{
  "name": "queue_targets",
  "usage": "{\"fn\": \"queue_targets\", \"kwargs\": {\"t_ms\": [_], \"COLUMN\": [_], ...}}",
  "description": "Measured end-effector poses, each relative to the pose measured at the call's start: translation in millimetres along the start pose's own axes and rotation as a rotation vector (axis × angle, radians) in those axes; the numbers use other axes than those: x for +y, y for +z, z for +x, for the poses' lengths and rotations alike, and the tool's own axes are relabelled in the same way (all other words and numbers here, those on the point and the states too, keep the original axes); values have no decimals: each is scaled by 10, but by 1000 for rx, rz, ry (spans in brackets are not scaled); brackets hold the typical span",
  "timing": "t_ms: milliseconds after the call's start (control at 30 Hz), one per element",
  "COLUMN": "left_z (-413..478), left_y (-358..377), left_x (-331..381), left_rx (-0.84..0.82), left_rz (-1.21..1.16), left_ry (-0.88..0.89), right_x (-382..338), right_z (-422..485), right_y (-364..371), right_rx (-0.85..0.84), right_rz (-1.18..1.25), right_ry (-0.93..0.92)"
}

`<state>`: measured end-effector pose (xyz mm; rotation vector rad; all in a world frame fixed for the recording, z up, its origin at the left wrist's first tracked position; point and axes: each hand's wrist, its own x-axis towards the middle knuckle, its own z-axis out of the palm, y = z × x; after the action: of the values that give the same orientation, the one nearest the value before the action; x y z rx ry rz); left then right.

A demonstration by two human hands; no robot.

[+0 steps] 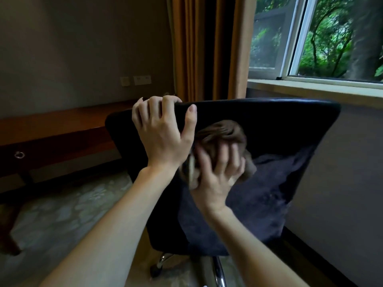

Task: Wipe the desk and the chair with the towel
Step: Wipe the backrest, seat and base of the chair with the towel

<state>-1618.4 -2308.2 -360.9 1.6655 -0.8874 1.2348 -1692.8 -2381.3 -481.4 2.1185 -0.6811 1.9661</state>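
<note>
Clearly the chair (279,125) is the part of the job in hand. It is a dark, padded swivel chair, turned so the back of its backrest faces the camera, with its chrome base (217,270) showing below.

The left hand (163,131) grips the top edge of the backrest near its left corner, fingers curled over the far side and thumb laid on the near face. I judge that this grip is there to steady the chair: it sits on a swivel base and would likely turn or roll away under a sideways rub.

The right hand (215,175) is lower, on the middle of the backrest, its fingers spread over the bunched brown towel (221,133) and pressing it against the dark surface. The hand and cloth are blurred, so I cannot tell how far the fingertips dig into the folds. Spreading the fingers probably keeps a broad patch of cloth in contact.

The wooden table (62,123) stands well apart to the left, against the wall, with a ring pull on its drawer; neither hand is near it. Whether it has been wiped cannot be told. Behind the chair are an orange curtain (199,48) and a window (331,38).
</note>
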Motion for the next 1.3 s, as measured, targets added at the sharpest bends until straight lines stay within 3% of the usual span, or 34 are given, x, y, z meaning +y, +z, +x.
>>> {"fn": "queue_targets", "kwargs": {"t_ms": [67,200,333,467,633,833,967,1100,1300], "left_z": [0,17,37,6,-100,-56,34,120,-1], "left_y": [-37,-109,-174,-163,-92,-42,15,52,183], "left_x": [-51,-131,-245,-272,9,446,453,208,50], "left_rx": [-22,-65,-119,-119,-82,-201,-181,-134,1], "left_rz": [-7,-22,-8,-19,26,-9,-10,30,182], "left_ry": [8,18,90,106,-26,299,358,525,366], "right_x": [-102,-296,-370,-171,421,1155,1389,1366,1059], "right_z": [-291,-835,-904,-540,17,696,914,873,675], "right_y": [95,231,153,-266,-956,-1483,-1419,-1089,-540], "right_rx": [-87,-420,-561,-438,-245,21,49,17,210], "right_rz": [46,115,196,263,109,-8,85,83,-117], "right_ry": [-144,-417,-424,-315,-279,-129,-12,-9,123]}}
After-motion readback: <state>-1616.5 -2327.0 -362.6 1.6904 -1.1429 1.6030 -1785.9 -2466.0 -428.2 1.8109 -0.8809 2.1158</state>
